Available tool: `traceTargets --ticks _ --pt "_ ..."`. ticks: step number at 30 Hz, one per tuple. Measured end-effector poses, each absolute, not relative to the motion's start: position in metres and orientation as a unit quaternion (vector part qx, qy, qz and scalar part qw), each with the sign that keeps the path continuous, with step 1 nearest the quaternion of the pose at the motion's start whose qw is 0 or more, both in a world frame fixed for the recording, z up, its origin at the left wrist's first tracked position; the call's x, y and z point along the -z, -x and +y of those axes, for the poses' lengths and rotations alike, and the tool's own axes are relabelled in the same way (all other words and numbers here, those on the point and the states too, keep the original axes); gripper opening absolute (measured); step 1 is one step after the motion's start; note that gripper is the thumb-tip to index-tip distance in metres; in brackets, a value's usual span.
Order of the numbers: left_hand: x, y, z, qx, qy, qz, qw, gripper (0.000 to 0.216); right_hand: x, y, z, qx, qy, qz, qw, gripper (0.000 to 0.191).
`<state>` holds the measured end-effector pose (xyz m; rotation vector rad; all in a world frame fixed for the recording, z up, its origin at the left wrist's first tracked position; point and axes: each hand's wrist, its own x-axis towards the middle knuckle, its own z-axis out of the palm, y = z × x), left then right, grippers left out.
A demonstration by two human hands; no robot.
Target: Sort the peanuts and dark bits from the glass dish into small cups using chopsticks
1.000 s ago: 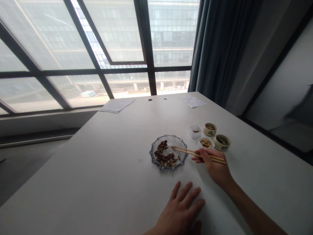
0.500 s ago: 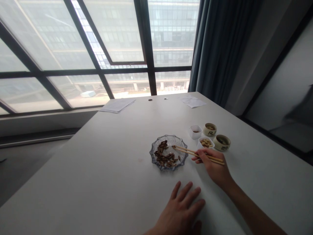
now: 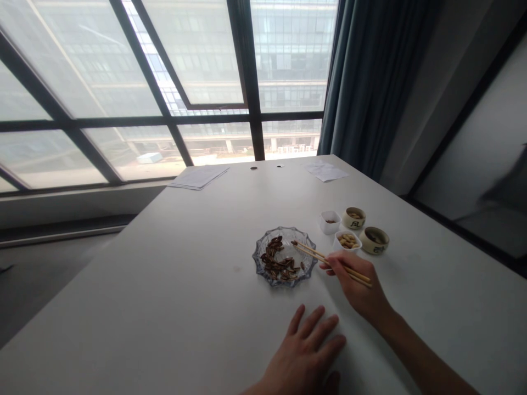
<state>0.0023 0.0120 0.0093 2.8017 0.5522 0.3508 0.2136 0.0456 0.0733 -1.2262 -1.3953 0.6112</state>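
My right hand (image 3: 356,280) is closed round a pair of wooden chopsticks (image 3: 313,253), which reach left over the glass plate (image 3: 284,284). At their tips sits a small dark brown seed (image 3: 293,242), above the plate's far right part. The scalloped clear plate holds a curved heap of long brown seeds (image 3: 274,260), which look like sunflower seeds, along its left and near side. Flat on the table in front of the plate lies my left hand (image 3: 307,348), fingers spread and holding nothing.
Right of the plate stand a white square cup (image 3: 330,222) with a few small bits, a white cup of pale nuts (image 3: 347,240), and two cream round pots (image 3: 354,218) with dark characters. Papers (image 3: 200,176) lie at the white table's (image 3: 164,285) far edge, before the windows.
The chopstick tips have risen slightly away from me with the seed, and their rear ends have dipped. My right hand has shifted a little left; my left hand stays in place.
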Motion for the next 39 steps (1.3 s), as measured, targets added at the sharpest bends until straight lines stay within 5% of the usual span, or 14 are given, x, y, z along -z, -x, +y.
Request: traceTargets --ticks 26,39 --pt "-0.007 -0.002 0.011 -0.138 -0.967 0.19 0.096 0.048 -0.089 -0.21 0.038 -0.166 0.472 -0.719 0.482 0.023" --pt "-0.007 -0.002 0.012 -0.126 -0.966 0.187 0.13 0.047 -0.068 -0.212 0.041 -0.207 0.504 -0.627 0.557 0.03"
